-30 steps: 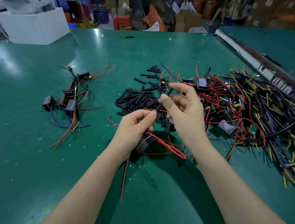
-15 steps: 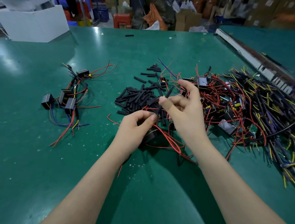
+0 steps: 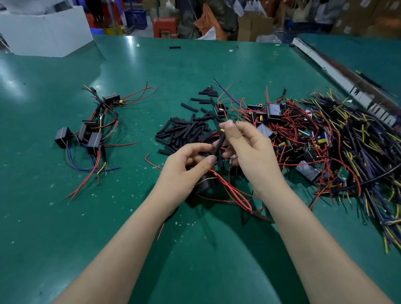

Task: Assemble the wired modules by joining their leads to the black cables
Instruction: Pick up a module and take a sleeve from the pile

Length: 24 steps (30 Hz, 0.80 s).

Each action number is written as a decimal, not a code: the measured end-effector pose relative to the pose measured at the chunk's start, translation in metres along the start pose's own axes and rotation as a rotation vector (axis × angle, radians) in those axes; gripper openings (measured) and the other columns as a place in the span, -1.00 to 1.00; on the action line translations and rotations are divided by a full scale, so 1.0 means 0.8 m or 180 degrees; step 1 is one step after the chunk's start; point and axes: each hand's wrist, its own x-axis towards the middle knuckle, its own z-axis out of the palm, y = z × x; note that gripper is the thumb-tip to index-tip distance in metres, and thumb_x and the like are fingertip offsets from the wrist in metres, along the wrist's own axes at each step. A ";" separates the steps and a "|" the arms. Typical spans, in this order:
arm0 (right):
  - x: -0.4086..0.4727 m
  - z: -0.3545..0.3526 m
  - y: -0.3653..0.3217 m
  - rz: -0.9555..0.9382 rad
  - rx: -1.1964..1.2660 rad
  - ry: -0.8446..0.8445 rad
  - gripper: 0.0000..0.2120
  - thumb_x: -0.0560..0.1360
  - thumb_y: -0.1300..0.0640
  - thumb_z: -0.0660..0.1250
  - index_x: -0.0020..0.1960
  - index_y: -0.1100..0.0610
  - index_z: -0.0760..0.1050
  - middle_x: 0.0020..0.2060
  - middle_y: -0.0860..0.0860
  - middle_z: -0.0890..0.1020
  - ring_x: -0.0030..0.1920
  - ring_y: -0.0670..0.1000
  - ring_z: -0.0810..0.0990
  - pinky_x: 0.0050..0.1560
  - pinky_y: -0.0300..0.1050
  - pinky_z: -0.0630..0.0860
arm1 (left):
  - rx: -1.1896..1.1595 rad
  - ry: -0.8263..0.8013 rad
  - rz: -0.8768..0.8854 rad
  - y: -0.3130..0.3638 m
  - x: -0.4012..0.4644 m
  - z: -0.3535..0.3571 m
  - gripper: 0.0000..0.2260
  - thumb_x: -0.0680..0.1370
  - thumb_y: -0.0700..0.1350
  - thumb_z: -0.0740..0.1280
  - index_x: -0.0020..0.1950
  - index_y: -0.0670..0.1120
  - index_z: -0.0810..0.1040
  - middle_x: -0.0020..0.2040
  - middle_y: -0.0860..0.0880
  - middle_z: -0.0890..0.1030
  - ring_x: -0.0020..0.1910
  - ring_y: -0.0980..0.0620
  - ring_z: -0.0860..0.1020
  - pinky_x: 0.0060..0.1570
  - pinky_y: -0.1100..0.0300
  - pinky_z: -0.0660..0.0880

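Note:
My left hand [image 3: 186,168] and my right hand [image 3: 250,152] meet over the middle of the green table [image 3: 56,223]. Between them runs a short black tube [image 3: 219,143], pinched near its top by my right thumb and forefinger and near its bottom by my left fingers. A black module [image 3: 203,184] with red leads [image 3: 236,194] hangs under my left palm, partly hidden. Loose black tubes [image 3: 183,129] lie in a pile just beyond my hands.
A group of several wired modules [image 3: 90,134] lies at the left. A big tangle of modules and red, yellow and dark wires [image 3: 337,141] fills the right side. A white box [image 3: 41,32] stands at the far left, and a metal rail [image 3: 347,85] borders the right.
Both hands have lifted slightly and drawn together. The black tube now stands tilted between them, and the module has risen from the table under my left hand.

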 end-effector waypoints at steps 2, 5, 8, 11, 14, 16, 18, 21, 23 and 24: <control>0.002 -0.003 -0.002 0.0020 0.0052 0.0168 -0.86 0.61 0.11 0.24 -0.02 0.07 0.58 -0.24 -0.05 0.63 -0.35 -0.23 0.51 -0.34 -0.36 0.43 | 0.0213 -0.0102 0.0071 0.001 -0.001 0.000 -0.86 0.51 -0.17 0.39 -0.08 0.09 0.60 -0.24 0.05 0.59 -0.24 0.16 0.50 -0.12 0.28 0.45; 0.004 -0.007 -0.004 0.0162 0.0222 0.0413 -0.83 0.59 0.08 0.28 -0.11 -0.01 0.64 -0.27 -0.16 0.62 -0.34 -0.19 0.48 -0.32 -0.35 0.43 | 0.0465 -0.0095 -0.0026 0.003 -0.002 -0.003 -0.83 0.49 -0.18 0.41 -0.22 0.09 0.60 -0.23 0.12 0.58 -0.22 0.21 0.51 -0.06 0.21 0.46; 0.006 -0.012 -0.009 0.0264 0.0550 0.0593 -0.80 0.56 0.09 0.31 -0.17 -0.01 0.67 -0.33 -0.15 0.58 -0.37 -0.16 0.46 -0.38 -0.36 0.37 | 0.0711 -0.0121 0.0073 0.012 -0.002 -0.005 -0.76 0.50 -0.27 0.35 -0.31 0.02 0.57 -0.12 0.07 0.54 -0.12 0.31 0.50 -0.03 0.45 0.36; 0.005 -0.009 -0.012 0.0290 0.0757 0.0169 -0.83 0.57 0.15 0.30 -0.12 0.05 0.66 -0.39 -0.10 0.53 -0.40 -0.13 0.45 -0.41 -0.33 0.35 | 0.0265 -0.0064 -0.0014 0.018 -0.001 -0.002 -0.80 0.55 -0.26 0.27 -0.20 -0.03 0.57 -0.12 0.07 0.59 -0.12 0.29 0.53 -0.02 0.45 0.37; -0.002 0.004 -0.014 0.0250 0.0572 -0.0307 -0.87 0.56 0.19 0.32 -0.08 0.08 0.64 -0.37 -0.07 0.58 -0.38 -0.14 0.50 -0.38 -0.33 0.41 | -0.0456 -0.0064 -0.0078 0.023 -0.001 0.002 -0.91 0.53 -0.12 0.30 0.02 -0.03 0.55 -0.08 0.01 0.66 -0.06 0.10 0.62 0.00 0.25 0.51; -0.006 0.009 -0.015 0.0214 0.0496 -0.0375 -0.91 0.54 0.22 0.33 -0.06 0.12 0.62 -0.38 -0.08 0.61 -0.39 -0.16 0.51 -0.36 -0.34 0.45 | -0.0764 -0.0146 -0.0042 0.024 -0.003 0.002 -0.79 0.43 -0.06 0.33 0.06 -0.05 0.54 -0.19 0.03 0.68 -0.21 0.12 0.63 -0.18 0.30 0.53; -0.007 0.008 -0.017 0.0216 0.0382 -0.0277 -0.93 0.53 0.23 0.36 -0.06 0.12 0.60 -0.42 -0.10 0.62 -0.41 -0.19 0.51 -0.36 -0.37 0.44 | -0.0836 -0.0181 -0.0163 0.022 -0.004 0.003 -0.74 0.38 -0.04 0.36 0.04 -0.06 0.54 -0.30 0.07 0.66 -0.37 0.17 0.57 -0.31 0.33 0.48; -0.004 0.002 -0.017 0.0179 0.0240 -0.0093 -0.93 0.54 0.21 0.35 0.00 0.10 0.58 -0.35 -0.04 0.65 -0.40 -0.20 0.54 -0.32 -0.37 0.46 | -0.0671 -0.0049 -0.0361 0.013 -0.001 0.003 -0.86 0.49 -0.06 0.34 -0.01 -0.08 0.60 -0.43 0.10 0.54 -0.46 0.22 0.45 -0.42 0.41 0.40; -0.001 -0.005 -0.014 0.0064 -0.0298 -0.0044 -0.86 0.58 0.11 0.30 0.13 0.05 0.51 -0.28 0.00 0.66 -0.38 -0.19 0.56 -0.24 -0.30 0.51 | -0.0636 0.0184 -0.0362 0.007 0.003 0.003 -0.89 0.56 -0.13 0.31 -0.07 -0.07 0.64 -0.44 0.10 0.50 -0.47 0.21 0.43 -0.43 0.42 0.39; 0.001 -0.009 -0.012 -0.0020 -0.0670 -0.0105 -0.83 0.59 0.06 0.27 0.18 0.01 0.48 -0.26 -0.02 0.67 -0.36 -0.17 0.57 -0.17 -0.23 0.54 | -0.0712 0.0332 -0.0359 0.006 0.005 0.001 -0.87 0.57 -0.14 0.30 -0.09 -0.07 0.65 -0.44 0.10 0.50 -0.46 0.20 0.43 -0.42 0.41 0.39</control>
